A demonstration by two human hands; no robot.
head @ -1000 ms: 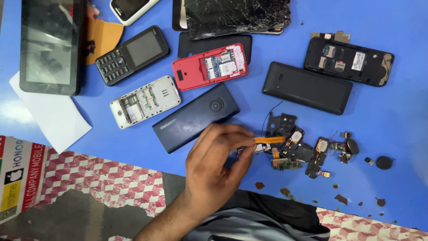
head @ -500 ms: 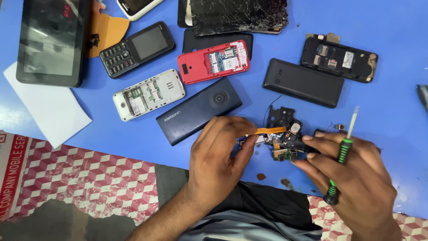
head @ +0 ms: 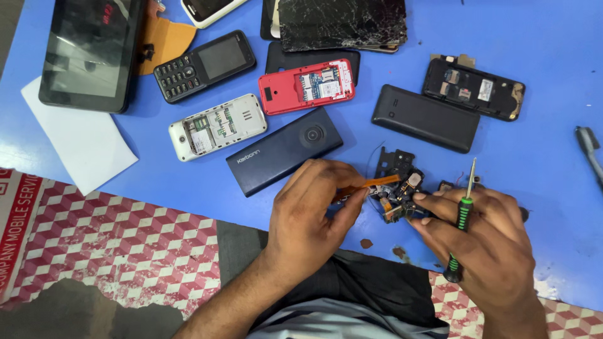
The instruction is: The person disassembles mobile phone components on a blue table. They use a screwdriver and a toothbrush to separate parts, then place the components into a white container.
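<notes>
Left hand [head: 308, 213]: fingers pinch an orange ribbon cable [head: 375, 183].
Right hand [head: 487, 235]: fingers hold a green-handled screwdriver [head: 463, 216], fingertips touching small phone parts [head: 399, 194].
Parts: between both hands' fingertips, on blue table [head: 553, 144].

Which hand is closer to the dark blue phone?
Left. The left hand lies just below the dark blue phone, almost touching its lower edge. The right hand, holding a screwdriver, sits farther off to the right.

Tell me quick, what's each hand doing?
Left hand: fingers pinched on the thin orange ribbon cable.
Right hand: closed around the green-and-black handled screwdriver, fingertips touching the small dark circuit assembly.
</notes>
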